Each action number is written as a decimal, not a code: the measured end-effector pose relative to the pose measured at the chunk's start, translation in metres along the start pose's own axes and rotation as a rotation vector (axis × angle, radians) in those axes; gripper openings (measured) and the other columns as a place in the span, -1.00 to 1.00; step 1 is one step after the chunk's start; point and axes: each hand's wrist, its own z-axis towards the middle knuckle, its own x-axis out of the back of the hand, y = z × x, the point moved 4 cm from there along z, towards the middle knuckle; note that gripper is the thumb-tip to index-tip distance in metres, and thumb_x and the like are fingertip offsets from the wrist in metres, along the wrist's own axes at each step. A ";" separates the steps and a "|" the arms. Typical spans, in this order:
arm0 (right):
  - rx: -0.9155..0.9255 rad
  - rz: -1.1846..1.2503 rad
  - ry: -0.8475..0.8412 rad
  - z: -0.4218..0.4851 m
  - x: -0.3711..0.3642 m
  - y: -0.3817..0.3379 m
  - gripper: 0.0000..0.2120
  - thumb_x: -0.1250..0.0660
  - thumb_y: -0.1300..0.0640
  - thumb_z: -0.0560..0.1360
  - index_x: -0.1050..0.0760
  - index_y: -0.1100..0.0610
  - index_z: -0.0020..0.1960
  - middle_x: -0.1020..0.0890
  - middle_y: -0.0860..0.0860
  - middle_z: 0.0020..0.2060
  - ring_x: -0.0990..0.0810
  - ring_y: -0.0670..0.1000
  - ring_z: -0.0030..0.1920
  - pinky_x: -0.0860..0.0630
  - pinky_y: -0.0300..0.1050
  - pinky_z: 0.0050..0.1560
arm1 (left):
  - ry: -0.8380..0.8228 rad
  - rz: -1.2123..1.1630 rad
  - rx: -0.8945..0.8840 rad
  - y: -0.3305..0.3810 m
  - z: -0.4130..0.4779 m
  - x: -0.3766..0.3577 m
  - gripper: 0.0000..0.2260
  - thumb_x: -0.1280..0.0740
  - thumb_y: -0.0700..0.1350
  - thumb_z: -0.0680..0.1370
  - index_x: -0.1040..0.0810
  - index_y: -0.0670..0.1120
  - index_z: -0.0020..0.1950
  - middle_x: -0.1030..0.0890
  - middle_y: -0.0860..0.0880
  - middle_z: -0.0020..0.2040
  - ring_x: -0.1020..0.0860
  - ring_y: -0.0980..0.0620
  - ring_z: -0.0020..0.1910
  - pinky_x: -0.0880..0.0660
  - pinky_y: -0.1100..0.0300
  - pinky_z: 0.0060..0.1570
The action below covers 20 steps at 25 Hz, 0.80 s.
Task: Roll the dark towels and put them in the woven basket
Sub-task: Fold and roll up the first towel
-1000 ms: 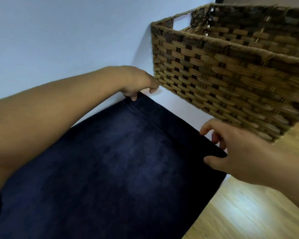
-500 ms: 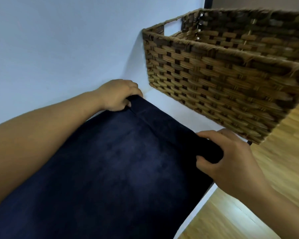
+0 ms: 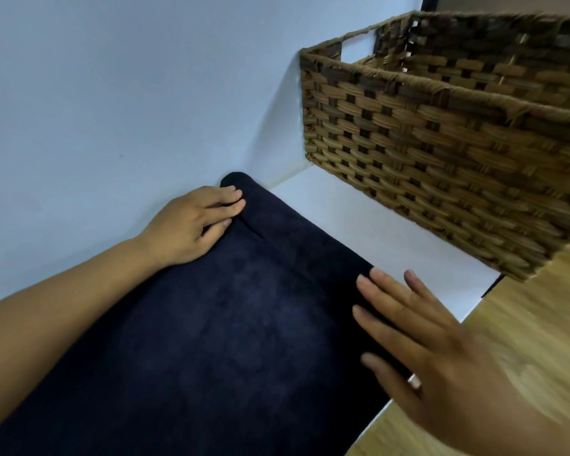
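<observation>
Lying under both hands (image 3: 191, 225), dark towel (image 3: 211, 340)

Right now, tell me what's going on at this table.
A person is rolling a dark towel on a white table. The far edge is turned over into a short roll. The left hand and right hand rest flat on it, fingers spread. The woven basket stands just beyond, with no towel visible inside.

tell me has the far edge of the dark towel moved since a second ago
Yes. The far edge of the dark navy towel has been rolled over toward the person, leaving more bare white tabletop between it and the brown woven basket.
</observation>
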 end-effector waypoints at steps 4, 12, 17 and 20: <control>-0.010 -0.024 -0.034 0.003 0.003 -0.024 -0.62 -0.21 -0.09 0.57 -0.69 0.12 0.09 -0.62 -0.01 0.25 -0.40 0.10 0.44 -0.38 0.07 0.34 | -0.091 0.040 0.064 0.004 0.018 0.015 -0.63 -0.20 0.12 0.59 -0.69 -0.08 0.10 -0.67 -0.03 0.13 -0.61 0.01 0.14 -0.53 0.12 0.11; -0.281 -0.099 -0.174 0.058 0.028 0.000 -0.95 -0.40 0.02 0.42 -0.56 -0.04 -0.14 -0.34 -0.12 -0.60 -0.36 -0.11 -0.61 -0.20 -0.34 -0.52 | -0.504 0.228 0.150 0.012 0.095 0.018 -0.65 -0.47 0.13 0.41 -0.46 0.08 0.11 -0.48 0.14 -0.06 -0.47 0.00 -0.10 -0.33 0.12 -0.13; -0.417 0.197 -0.186 0.065 0.016 0.006 -0.79 -0.49 0.02 0.37 -0.53 -0.14 -0.06 -0.38 -0.12 -0.51 -0.46 -0.13 -0.37 -0.29 -0.36 -0.39 | -0.770 0.045 0.006 0.020 0.098 0.002 -0.42 -0.41 -0.16 0.50 -0.32 0.16 0.47 -0.38 0.08 0.43 -0.37 0.01 0.33 -0.25 0.01 0.39; -0.681 0.315 -0.159 0.054 0.015 0.012 -0.58 -0.40 -0.15 0.41 -0.38 -0.20 0.23 -0.47 -0.16 -0.19 -0.48 -0.17 -0.10 -0.37 -0.34 -0.19 | -0.814 -0.042 0.029 0.021 0.094 -0.004 -0.52 -0.34 -0.23 0.52 -0.42 0.17 0.36 -0.51 0.09 0.27 -0.41 0.04 0.24 -0.38 -0.02 0.28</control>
